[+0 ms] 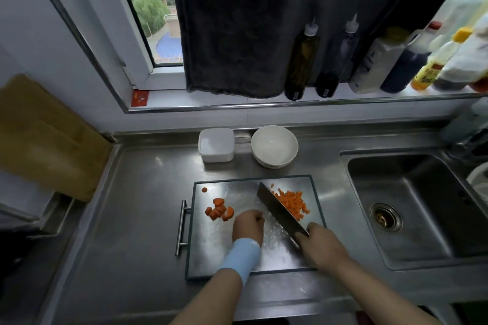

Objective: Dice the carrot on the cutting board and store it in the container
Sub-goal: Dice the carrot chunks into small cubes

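Observation:
A steel cutting board (224, 250) lies on the counter. On its right part is a heap of diced carrot (291, 202). On its left part lie several bigger carrot chunks (219, 210), with one small slice (204, 189) near the far left corner. My right hand (320, 245) grips the handle of a cleaver (280, 210), whose blade stands between the two heaps. My left hand (248, 225), with a blue wristband, rests on the board with curled fingers just left of the blade; what lies under them is hidden. A lidded white container (216, 144) stands behind the board.
A white bowl (274, 146) stands next to the container. A sink (412, 206) lies to the right. Bottles (301, 60) line the window sill under a dark hanging cloth (237, 34). A wooden board (45, 137) leans at the left wall.

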`<state>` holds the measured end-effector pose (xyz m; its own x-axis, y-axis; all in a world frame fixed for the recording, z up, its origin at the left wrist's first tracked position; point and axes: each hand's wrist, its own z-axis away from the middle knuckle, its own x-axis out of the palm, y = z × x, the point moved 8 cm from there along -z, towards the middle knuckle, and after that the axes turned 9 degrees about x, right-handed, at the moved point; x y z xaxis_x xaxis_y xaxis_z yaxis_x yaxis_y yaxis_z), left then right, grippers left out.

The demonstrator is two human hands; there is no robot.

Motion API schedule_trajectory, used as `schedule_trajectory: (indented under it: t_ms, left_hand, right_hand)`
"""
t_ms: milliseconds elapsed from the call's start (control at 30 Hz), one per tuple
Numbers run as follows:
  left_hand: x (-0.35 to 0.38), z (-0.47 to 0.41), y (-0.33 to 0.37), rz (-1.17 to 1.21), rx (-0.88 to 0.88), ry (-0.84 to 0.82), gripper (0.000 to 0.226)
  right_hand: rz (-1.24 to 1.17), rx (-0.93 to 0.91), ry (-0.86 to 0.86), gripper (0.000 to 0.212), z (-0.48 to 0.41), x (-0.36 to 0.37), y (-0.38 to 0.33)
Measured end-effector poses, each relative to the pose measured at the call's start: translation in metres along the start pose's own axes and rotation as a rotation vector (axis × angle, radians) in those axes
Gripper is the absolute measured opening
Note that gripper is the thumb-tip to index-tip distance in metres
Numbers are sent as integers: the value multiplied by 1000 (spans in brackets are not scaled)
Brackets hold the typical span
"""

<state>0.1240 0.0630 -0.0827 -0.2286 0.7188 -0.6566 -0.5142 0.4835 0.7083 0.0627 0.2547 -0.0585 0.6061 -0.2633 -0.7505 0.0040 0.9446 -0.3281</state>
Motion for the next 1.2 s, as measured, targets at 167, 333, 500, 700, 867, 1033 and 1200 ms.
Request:
schedule_trajectory:
  t_ms: [167, 333, 500, 700, 867, 1033, 1200]
  left_hand:
    - [-7, 0, 15, 260, -52, 86, 28]
    - [-80, 5, -9, 308, 35, 482, 28]
    - [-120, 13, 19, 198, 370, 661, 26]
    - [-39, -9, 75, -181, 418, -186, 31]
    - [14, -26, 80, -314, 387, -430, 51]
    - [22, -32, 90, -215, 338, -451, 50]
    - [-9, -36, 88, -133, 271, -179, 44]
  right_hand:
    - [-99, -24, 1, 21, -1, -5, -1]
    - [-41, -180, 103, 12, 2, -20, -14]
    - [244, -379, 240, 22, 7, -43, -26]
    - [445, -505, 252, 32, -2, -51, -33]
    - [506, -544, 244, 29, -5, -52, -33]
    - [517, -532, 219, 35, -10, -54, -25]
    - [457, -532, 195, 29, -15, -56, -21]
